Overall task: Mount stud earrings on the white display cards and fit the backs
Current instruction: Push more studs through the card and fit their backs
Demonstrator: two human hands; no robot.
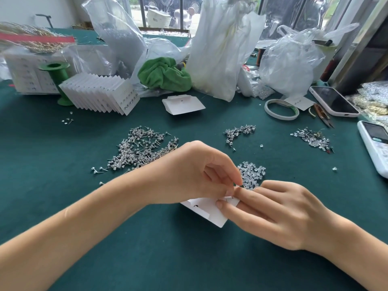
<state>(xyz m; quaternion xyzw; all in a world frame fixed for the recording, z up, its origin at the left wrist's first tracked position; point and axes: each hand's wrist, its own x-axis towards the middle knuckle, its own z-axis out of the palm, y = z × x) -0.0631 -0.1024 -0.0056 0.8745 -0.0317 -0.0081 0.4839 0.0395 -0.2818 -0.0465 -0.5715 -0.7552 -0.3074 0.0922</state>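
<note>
The left hand (195, 171) and the right hand (273, 213) meet over a white display card (210, 213) held just above the green table (168, 259), near the front edge of the work area. The left hand's thumb and forefinger are pressed together at the card's upper edge, pinching something too small to identify; judging by the task, it is probably a back or the stud itself. The right hand's fingers are extended and close together, pressing on the card from the right and supporting it. A thin post appears to project from the card beside the right fingertips (219, 204). The pile of clear backs (252, 175) lies just beyond the hands, the large heap of stud earrings (142, 150) lies to the left, and two smaller heaps lie farther right. A fanned stack of finished cards (100, 93) stands at the far left. Risks from this position: the back may slip from the pinch and drop among the loose backs or onto the cloth, where clear parts are hard to see. Off-axis pressure may bend the post or tear the card hole. Uneven support from the right hand may crease the card. A sleeve or forearm sweep could scatter the nearby heaps.
</note>
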